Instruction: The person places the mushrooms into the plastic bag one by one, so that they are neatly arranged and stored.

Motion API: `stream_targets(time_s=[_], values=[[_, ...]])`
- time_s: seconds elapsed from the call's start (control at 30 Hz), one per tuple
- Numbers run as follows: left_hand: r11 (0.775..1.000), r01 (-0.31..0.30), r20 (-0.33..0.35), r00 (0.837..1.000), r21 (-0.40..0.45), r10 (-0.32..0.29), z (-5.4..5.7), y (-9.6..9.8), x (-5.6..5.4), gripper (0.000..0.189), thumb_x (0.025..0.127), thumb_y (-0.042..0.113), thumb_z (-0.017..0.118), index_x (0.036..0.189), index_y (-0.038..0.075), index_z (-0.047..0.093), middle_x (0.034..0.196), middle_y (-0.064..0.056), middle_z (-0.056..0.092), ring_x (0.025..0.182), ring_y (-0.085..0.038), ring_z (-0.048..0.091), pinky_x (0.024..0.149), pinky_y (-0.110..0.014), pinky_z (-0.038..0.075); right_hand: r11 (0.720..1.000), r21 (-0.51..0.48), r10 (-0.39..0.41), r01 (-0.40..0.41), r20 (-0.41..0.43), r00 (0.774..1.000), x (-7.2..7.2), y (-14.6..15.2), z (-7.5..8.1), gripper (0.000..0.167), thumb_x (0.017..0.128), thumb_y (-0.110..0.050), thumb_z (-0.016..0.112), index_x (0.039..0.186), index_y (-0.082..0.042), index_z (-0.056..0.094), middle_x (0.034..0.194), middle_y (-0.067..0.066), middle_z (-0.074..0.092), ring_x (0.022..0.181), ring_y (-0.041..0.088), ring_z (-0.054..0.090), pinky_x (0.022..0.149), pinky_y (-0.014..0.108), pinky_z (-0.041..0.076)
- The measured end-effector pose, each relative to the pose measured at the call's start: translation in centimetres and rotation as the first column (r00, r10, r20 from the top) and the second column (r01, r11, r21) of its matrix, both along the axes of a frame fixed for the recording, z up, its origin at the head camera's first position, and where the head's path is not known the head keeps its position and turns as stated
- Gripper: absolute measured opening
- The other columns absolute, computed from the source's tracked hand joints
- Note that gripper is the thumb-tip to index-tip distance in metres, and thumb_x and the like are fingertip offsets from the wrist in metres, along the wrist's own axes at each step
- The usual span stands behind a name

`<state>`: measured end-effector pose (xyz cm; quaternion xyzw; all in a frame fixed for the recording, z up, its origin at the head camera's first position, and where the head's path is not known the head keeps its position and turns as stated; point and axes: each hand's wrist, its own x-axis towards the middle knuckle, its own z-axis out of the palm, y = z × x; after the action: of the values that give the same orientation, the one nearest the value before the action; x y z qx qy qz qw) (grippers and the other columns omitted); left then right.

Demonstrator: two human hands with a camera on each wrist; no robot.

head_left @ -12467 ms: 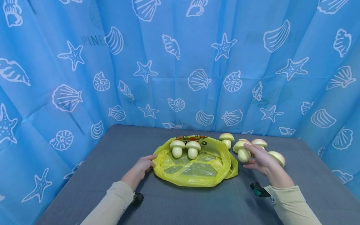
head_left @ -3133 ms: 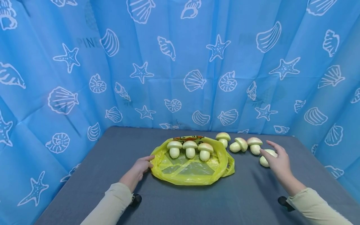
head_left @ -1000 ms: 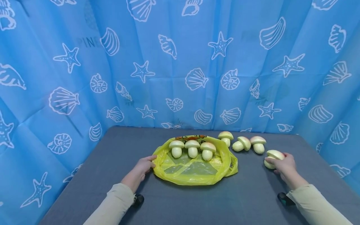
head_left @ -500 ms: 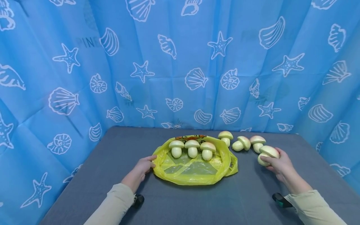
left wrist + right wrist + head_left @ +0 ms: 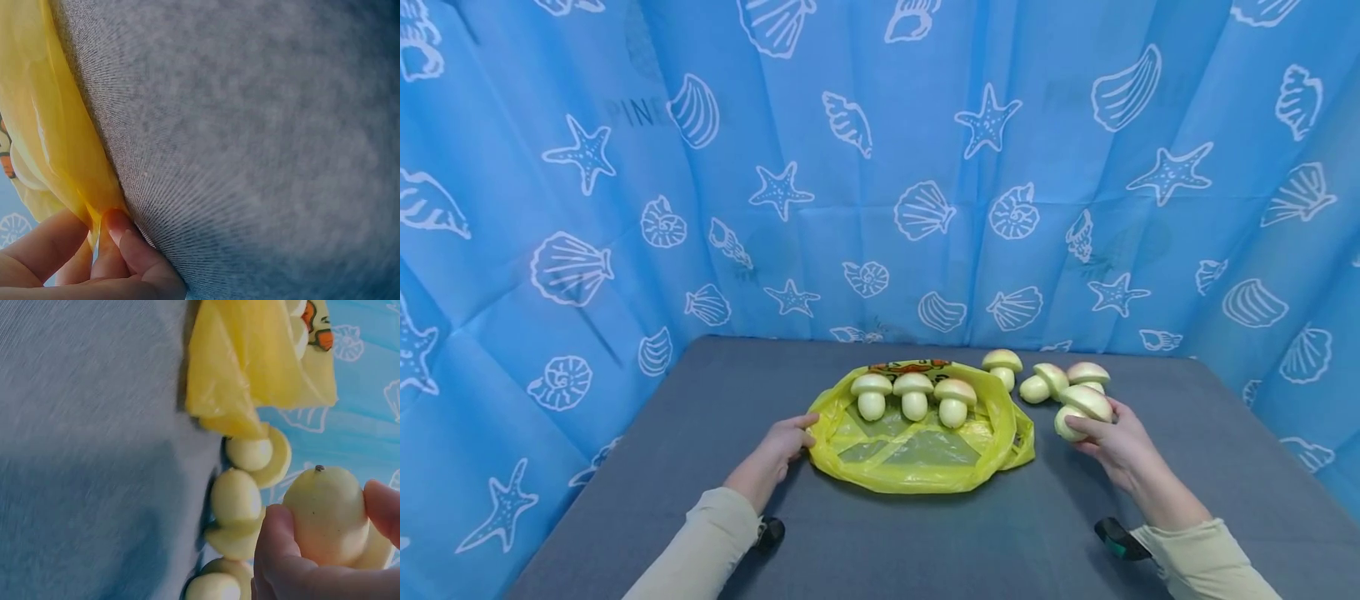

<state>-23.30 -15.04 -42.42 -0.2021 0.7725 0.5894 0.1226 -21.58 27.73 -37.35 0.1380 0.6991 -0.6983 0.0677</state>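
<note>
Right hand (image 5: 1124, 451), right of frame's centre: thumb and fingers pinching pale mushroom (image 5: 1086, 405). Left hand (image 5: 771, 455), left of centre: pinching left rim of yellow plastic bag (image 5: 895, 481), mid-frame. Three bagged mushrooms (image 5: 914, 397) along bag's far side; three loose mushrooms (image 5: 1051, 382) right of bag. Grey tabletop (image 5: 925, 550) below.

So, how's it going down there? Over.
Left fingers pinching yellow bag. Right fingers holding mushroom. Three mushrooms in bag, three more outside. Nothing seen in the way.
</note>
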Motion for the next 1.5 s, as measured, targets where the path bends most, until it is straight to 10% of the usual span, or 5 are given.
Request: stream_targets(time_s=[0.8,1.5], values=[[1.000,0.009,0.001,1.000,-0.016,-0.009,0.2,-0.3,0.0,0.053,0.093,-0.007,0.047,0.145,0.007,0.046,0.154,-0.025,0.027,0.134,-0.048,0.031,0.108,-0.058,0.026,0.996,-0.072,0.045,-0.048,-0.044,0.998,0.3,-2.6,1.1,0.092,0.094,-0.006,0.059,0.153,-0.002,-0.011,0.136,0.021,0.025,0.077,0.006,0.061,0.075,0.033,0.055],[1.000,0.002,-0.001,1.000,-0.023,-0.002,-0.1,0.0,-0.1,0.054,0.092,-0.008,0.047,0.144,0.007,0.047,0.153,-0.024,0.029,0.135,-0.046,0.030,0.109,-0.057,0.027,0.991,-0.006,0.134,-0.135,-0.076,0.988,0.5,-5.0,1.1,0.085,0.097,-0.010,0.055,0.152,0.004,-0.008,0.146,0.027,0.018,0.082,0.005,0.057,0.076,0.030,0.054]])
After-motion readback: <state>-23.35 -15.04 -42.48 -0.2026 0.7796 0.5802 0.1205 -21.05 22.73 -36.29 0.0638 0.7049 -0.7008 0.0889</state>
